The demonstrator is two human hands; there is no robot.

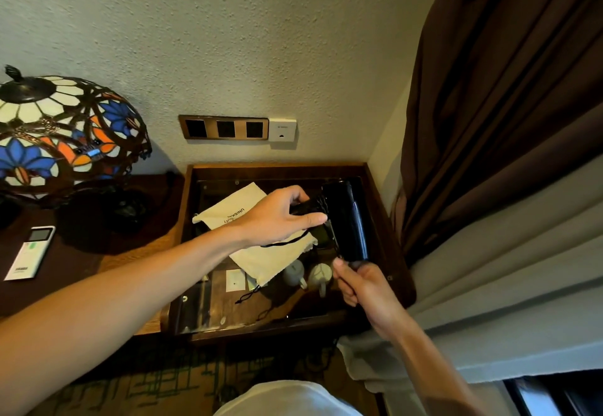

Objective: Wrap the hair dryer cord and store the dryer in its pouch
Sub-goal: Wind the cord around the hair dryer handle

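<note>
The black hair dryer [346, 220] is held above the glass-topped worktop [277, 327], just over the cream pouch [261, 252] that lies flat on the glass. Its handle, with the cord [313, 205] wound on it, is gripped by the left hand [280, 216]. The right hand [365, 282] is closed on something dark at the barrel's near end.
</note>
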